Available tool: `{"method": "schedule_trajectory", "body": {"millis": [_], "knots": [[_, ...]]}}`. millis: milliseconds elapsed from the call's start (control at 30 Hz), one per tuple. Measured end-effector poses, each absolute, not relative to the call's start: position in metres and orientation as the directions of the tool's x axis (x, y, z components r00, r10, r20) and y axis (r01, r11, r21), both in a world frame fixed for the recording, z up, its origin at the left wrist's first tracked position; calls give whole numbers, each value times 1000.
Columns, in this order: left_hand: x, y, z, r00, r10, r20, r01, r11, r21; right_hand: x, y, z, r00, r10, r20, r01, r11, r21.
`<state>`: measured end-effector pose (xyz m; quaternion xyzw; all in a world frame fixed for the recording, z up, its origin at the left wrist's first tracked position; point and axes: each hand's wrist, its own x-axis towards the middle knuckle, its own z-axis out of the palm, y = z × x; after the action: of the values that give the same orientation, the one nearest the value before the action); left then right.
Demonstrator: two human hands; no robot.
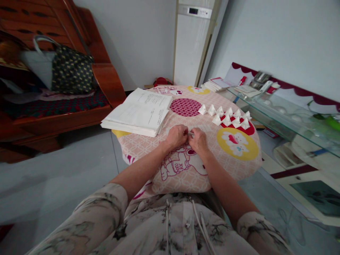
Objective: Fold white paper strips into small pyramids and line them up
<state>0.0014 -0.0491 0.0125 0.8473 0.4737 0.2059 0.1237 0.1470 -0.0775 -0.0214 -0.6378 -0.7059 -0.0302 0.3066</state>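
Wooden bench [106,81]: beyond the table's left edge; a dark patterned bag [71,71] rests on its seat, well apart from the work.
Paper stack [138,109]: lies flat along the left edge of the cloth-covered table [140,145], its outer corner at or past the rim; probably set there to leave the near middle free for the hands.
Left hand [177,136]: near the table's front edge, fingers curled in, thumb and fingertips nearly closed on the small white piece.
Small white piece [190,134]: between the two hands, mostly hidden by fingers; its shape cannot be told. Held low over the cloth, likely for steadiness.
Right hand [198,141]: facing the left, fingers bent, fingertips pinched on the same piece.
Folded white pieces [226,121]: standing in two rows toward the table's right edge, apart from the right hand; the spacing seems meant to keep their points uncrushed.
Glass shelf [289,124]: beyond the right edge, bearing small household items.
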Motion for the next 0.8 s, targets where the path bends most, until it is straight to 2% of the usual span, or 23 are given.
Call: {"method": "schedule_trajectory", "body": {"millis": [167, 500, 567, 667, 800], "knots": [[4, -50, 12, 454, 865, 214, 768, -502, 398, 151, -76, -19, 5, 870, 493, 909, 202, -365], [9, -49, 14, 511, 836, 201, 745, -548, 380, 153, -82, -7, 11, 897, 442, 904, 180, -388], [9, -49, 13, 513, 835, 198, 749, -548, 371, 155, -83, -5, 27, 902, 432, 875, 187, -447], [9, -50, 12, 521, 831, 195, 747, -554, 367, 163, -83, -2, 101, 909, 404, 778, 181, -601], [10, -52, 14, 532, 824, 197, 743, -565, 358, 175, -85, 2, 155, 949, 273, 637, 115, -762]]}}
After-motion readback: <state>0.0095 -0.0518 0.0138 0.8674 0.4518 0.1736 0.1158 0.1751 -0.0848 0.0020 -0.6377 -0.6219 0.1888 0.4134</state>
